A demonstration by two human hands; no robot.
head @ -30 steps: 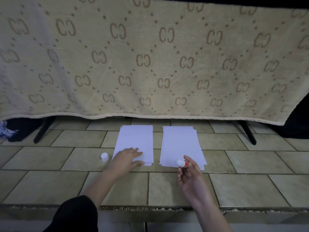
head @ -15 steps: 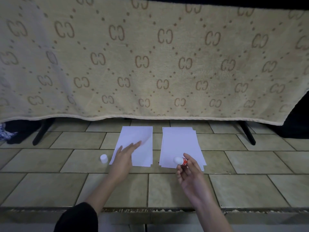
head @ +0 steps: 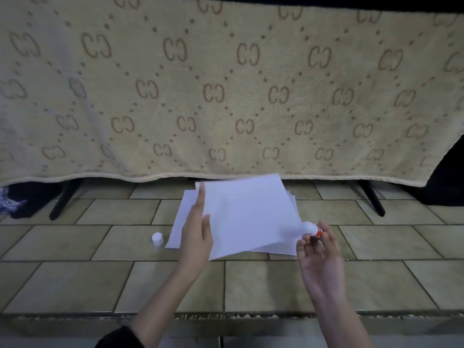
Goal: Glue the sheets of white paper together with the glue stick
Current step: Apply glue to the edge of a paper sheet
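My left hand (head: 197, 229) holds a white sheet (head: 248, 214) by its left edge, lifted and tilted above the right-hand pile (head: 283, 249), which it mostly hides. The left-hand pile of paper (head: 179, 227) lies flat on the tiles, partly behind my left hand. My right hand (head: 319, 254) pinches an uncapped red glue stick (head: 313, 229), whose white tip points left and touches the lifted sheet's right edge. The white cap (head: 157, 239) stands on the tiles, left of the left pile.
The tiled floor (head: 276, 285) ends in a step edge near me. A beige patterned blanket (head: 226, 84) hangs over a rack just behind the paper, with black legs (head: 374, 199) on both sides. Dark cloth (head: 27, 199) lies at the far left.
My left hand has picked a sheet off the left pile and carried it right, over the right pile. My right hand with the glue stick has hardly moved.
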